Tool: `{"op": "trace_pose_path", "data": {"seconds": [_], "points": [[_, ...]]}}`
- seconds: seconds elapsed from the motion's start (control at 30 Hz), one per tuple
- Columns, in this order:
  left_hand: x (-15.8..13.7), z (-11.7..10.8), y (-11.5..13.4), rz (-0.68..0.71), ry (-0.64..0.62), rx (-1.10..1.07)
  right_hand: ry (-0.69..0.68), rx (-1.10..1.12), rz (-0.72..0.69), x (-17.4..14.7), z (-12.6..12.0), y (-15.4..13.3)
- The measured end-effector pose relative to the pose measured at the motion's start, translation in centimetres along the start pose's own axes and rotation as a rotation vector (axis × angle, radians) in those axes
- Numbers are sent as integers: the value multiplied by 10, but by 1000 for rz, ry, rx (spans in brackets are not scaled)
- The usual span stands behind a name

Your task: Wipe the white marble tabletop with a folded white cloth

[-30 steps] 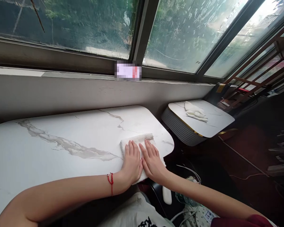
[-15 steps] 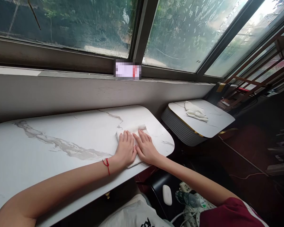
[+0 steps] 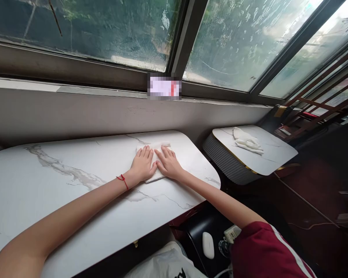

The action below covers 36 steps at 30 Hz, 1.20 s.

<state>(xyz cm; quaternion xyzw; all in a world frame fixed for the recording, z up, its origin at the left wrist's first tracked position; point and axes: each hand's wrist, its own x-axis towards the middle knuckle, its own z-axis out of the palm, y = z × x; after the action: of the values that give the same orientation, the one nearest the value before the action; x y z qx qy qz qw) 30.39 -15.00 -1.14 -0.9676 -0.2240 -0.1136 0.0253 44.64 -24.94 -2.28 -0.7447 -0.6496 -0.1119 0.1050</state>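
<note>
In the head view, the left hand and right hand lie on a white cloth on the marbled counter, the grip flat, curled around nothing. It looks light and soft, probably best held under spread palms.

Daylight through window, near-white at upper right. Wall below it in grey shade. Tabletop bright, even; cloth nearly merges with it, white on white. Floor at right very dark, detail lost. Wide-angle stretch at edges, far right smeared. Pixelated patch at sill.
</note>
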Motion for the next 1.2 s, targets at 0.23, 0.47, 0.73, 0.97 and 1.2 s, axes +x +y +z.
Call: {"op": "trace_pose_path", "data": {"seconds": [0.23,0.47,0.73,0.97,1.2], "points": [[20,3,-47,-41,-6,49,28,27,-8,53,16,-10],[29,0,-111,-67,-7,89,26,38,22,109,34,-42],[27,0,-145,-89,46,49,56,70,42,138,41,-62],[29,4,-143,-92,57,46,114,90,30,140,48,-59],[27,2,-136,-150,1,43,92,84,44,138,47,-60]]}}
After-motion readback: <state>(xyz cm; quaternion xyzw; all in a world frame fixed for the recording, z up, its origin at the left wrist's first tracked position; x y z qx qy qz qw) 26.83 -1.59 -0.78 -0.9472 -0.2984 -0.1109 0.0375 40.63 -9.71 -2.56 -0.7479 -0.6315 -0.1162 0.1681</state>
